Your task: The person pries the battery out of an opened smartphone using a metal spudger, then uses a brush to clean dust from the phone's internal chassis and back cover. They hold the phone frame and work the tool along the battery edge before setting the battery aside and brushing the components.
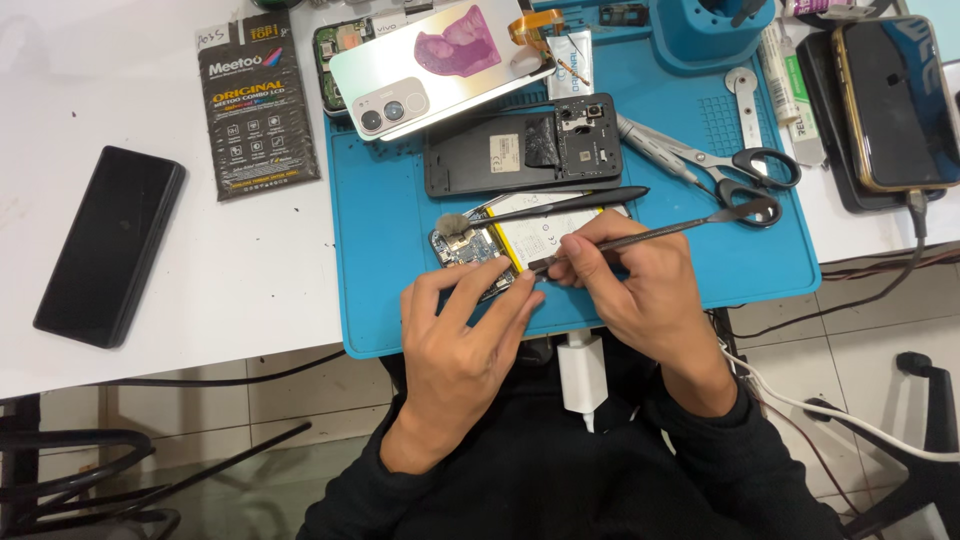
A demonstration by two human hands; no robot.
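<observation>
— What's under your fingers?

— An opened phone (pixel 520 245), back off, lying at the middle of the frame on the near part of the blue mat (pixel 400 210). Its pale battery and the circuit board at its left end are bare. My left hand (pixel 462 335) rests on its lower left edge, fingers curled loosely over the board end, steadying it. My right hand (pixel 630 285) is pinched tight around a thin metal pry tool (pixel 660 232), held like a pen; its tip touches the phone just below the battery, and the long handle runs up to the right.

— Anything else lying on the phone?

— A black spudger (pixel 570 202) lies across its upper edge, slanting up to the right, untouched by either hand.

— And further out?

— Just above, on the mat, a dark phone frame (pixel 500 160) lies flat. Above that, a silver back cover (pixel 440 65) with a pink sticker sits tilted in the upper middle. To the right of the frame lie scissors (pixel 730 165), black handles toward the right. At the upper right a phone in a gold-edged case (pixel 895 100) lies with a cable running from it. To the left, off the mat, a black parts packet (pixel 257 110) sits on the white table (pixel 150 300), and a dark phone (pixel 110 245) lies face up at the far left. A white charger block (pixel 582 380) hangs near my lap, below the table edge.
</observation>
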